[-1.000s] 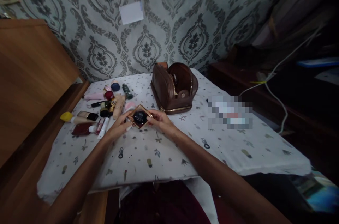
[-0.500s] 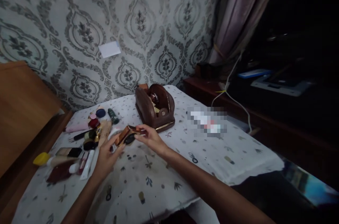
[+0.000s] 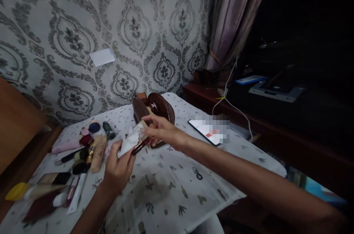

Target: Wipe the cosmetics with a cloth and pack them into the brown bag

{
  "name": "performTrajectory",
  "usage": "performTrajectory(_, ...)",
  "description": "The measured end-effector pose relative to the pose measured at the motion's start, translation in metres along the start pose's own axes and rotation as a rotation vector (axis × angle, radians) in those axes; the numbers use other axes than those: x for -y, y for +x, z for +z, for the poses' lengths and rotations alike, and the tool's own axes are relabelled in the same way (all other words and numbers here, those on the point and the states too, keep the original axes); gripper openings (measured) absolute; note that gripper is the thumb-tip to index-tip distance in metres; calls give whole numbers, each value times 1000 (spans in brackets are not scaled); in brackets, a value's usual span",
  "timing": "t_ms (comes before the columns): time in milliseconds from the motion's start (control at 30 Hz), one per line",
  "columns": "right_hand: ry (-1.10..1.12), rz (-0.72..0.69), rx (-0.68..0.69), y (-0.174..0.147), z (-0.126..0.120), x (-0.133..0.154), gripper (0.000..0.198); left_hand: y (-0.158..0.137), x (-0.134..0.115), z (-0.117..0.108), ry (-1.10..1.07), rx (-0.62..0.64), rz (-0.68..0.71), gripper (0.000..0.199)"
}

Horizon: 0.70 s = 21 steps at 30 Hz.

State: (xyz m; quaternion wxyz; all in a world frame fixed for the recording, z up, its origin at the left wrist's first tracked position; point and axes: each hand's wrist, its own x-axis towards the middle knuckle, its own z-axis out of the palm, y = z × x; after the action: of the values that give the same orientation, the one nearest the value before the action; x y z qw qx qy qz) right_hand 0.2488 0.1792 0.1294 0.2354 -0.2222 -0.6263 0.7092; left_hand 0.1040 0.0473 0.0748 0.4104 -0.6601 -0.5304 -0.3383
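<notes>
In front of the bag, my left hand is closed around a small white item with a glossy dark-brown edge; its exact kind is blurred. My right hand pinches the far side of the same cluster, where a shiny, see-through piece shows by the fingertips. Whether these parts are joined I cannot tell. Behind my right hand stands an open brown cosmetic bag, partly covered by the hand, with a few items visible inside. To the left of my left hand, a beige tube lies on the cloth.
Several cosmetics lie at the left on the patterned tablecloth: a green bottle, a pink tube, a yellow-capped tube and a white tube. A phone rests right of the bag. A white cord hangs beyond.
My view has shifted to the right. The orange-brown box-like item and black oval between my hands no longer show; a white item with a dark edge shows there. My right hand now overlaps the bag.
</notes>
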Motion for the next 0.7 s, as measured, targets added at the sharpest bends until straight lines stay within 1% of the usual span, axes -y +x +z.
performTrajectory(67, -97, -80, -16, 8, -12, 16, 42, 13, -1, 5, 20, -15, 45, 14)
performTrajectory(133, -301, -213, -47, 18, -28, 33, 44, 19, 2, 9, 16, -36, 64, 23)
performTrajectory(200, -666, -387, -136, 28, -43, 49, 48, 14, 8, 12, -4, -25, 30, 28)
performTrajectory(233, -866, -450, -191, 33, -49, 55, 49, 7, 11, 13, -22, -3, -9, 27)
performTrajectory(267, -1049, -474, -230, 39, -54, 60, 49, -2, 16, 13, -45, 32, -47, 25)
performTrajectory(300, -1212, -463, -251, 44, -58, 62, 49, -13, 21, 14, -71, 77, -82, 24)
performTrajectory(333, -1347, -420, -249, 50, -60, 63, 48, -26, 25, 14, -98, 111, -108, 22)
performTrajectory(433, -1602, -250, -167, 69, -62, 55, 42, -63, 36, 17, -156, 177, -153, 19)
performTrajectory(467, -1650, -220, -133, 77, -62, 50, 40, -73, 38, 18, -164, 190, -156, 19)
performTrajectory(533, -1716, -209, -72, 93, -63, 39, 36, -88, 39, 20, -184, 209, -160, 19)
performTrajectory(600, -1751, -210, -26, 107, -65, 29, 33, -98, 38, 22, -222, 244, -174, 21)
performTrajectory(700, -1762, -179, 5, 123, -67, 18, 31, -106, 35, 24, -269, 295, -203, 24)
